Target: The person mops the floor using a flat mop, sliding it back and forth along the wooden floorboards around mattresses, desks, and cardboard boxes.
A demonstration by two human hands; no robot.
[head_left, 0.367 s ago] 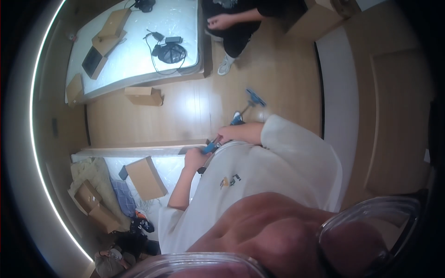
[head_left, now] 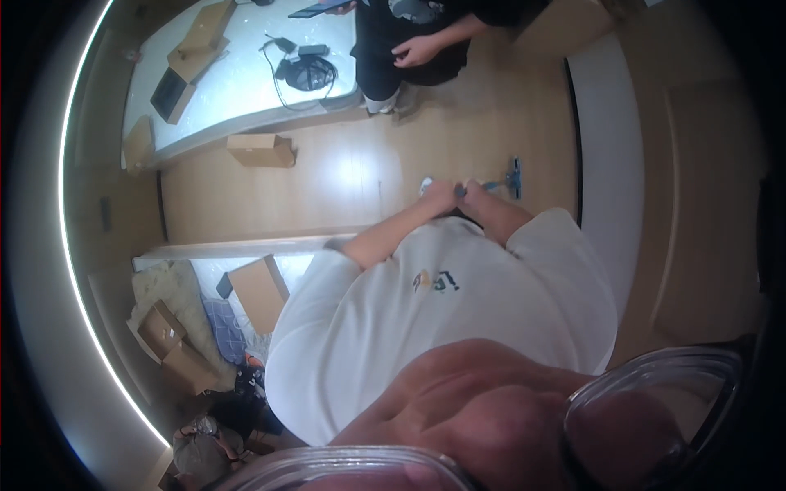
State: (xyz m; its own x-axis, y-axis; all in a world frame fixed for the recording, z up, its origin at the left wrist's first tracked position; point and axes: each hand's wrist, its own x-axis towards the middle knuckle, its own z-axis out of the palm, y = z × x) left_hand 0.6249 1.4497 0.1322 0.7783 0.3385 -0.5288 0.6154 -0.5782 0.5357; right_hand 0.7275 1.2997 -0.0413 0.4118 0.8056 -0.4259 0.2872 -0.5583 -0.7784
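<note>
just past our white shirt, we hold both hands together: left hand (head_left: 440, 196) and right hand (head_left: 473, 196), fingers clamped on the handle of a blue tool (head_left: 506, 181) over the wooden floor (head_left: 344, 176). farther off, a cardboard box (head_left: 260, 150) lies below the white counter (head_left: 237, 90).

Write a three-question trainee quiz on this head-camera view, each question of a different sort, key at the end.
1. True or false: the left hand and the right hand are close together on the blue-handled tool.
2. Multiple choice: the cardboard box on the wooden floor lies A) beside the white table; B) on that table; C) in the other person's hand.
3. Fill in: the person wears a ___ shirt.

Key: 1 true; 2 A; 3 white.
</note>
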